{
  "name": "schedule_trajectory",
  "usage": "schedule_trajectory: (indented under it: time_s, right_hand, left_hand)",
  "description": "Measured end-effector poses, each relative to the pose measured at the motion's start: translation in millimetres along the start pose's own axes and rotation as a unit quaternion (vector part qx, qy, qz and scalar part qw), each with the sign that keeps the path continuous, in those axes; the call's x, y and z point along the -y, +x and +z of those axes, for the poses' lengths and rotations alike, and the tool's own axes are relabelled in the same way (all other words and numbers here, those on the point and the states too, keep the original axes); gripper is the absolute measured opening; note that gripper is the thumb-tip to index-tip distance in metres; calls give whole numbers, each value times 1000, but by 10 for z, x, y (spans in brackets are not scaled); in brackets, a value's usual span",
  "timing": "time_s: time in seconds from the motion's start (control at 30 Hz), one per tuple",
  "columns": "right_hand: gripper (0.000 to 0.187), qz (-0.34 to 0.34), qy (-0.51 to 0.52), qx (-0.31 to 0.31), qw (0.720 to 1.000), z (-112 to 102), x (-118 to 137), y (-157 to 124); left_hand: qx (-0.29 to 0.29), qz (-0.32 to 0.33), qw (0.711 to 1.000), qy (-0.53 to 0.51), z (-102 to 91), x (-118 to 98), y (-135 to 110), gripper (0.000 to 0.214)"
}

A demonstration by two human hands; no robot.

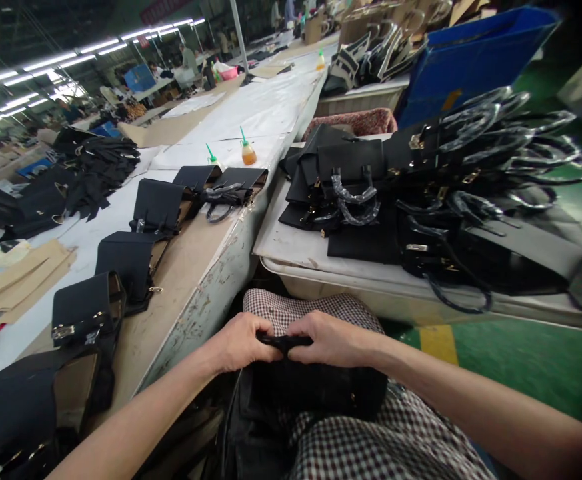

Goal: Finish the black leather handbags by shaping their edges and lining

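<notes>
Black bag (315, 390) is lying on the checked lap cloth (371, 440), its long axis running left to right. At its far edge, the left hand (245, 340) and the right hand (325, 339) are pinching opposite ends of a dark strip (285, 342), both curled nearly closed, the strip pointing sideways between them. Beyond, more bags (123, 257) are lining the table (208, 293), with 2 green-tipped bottles (249, 155) standing behind them.

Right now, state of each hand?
Left hand: closed, pinching a black strip over the lap.
Right hand: closed, pinching the same black strip from the other side.
</notes>
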State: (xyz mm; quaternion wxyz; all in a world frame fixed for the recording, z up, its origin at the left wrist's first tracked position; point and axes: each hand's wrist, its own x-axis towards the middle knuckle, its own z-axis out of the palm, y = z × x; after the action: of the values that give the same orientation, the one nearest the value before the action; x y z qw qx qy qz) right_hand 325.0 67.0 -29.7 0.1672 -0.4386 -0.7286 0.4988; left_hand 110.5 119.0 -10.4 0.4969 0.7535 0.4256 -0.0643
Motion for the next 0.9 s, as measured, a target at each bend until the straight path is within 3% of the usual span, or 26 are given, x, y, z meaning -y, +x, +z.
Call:
schedule_trajectory:
  time_s: [0.13,0.3,0.63,0.9]
  right_hand:
    - [23,-4,30,-46,998,13,67,27]
    - [10,31,7,-113,993,120,108,82]
    - [5,52,63,-127,989,151,160,124]
    - [6,29,73,-139,987,194,118,131]
  left_hand:
    - [-22,21,999,21,-21,-19,-9,28]
    - [-92,8,995,44,-43,7,-61,41]
    - [37,7,993,-114,-256,18,-427,32]
    - [-22,32,999,15,-250,23,-411,33]
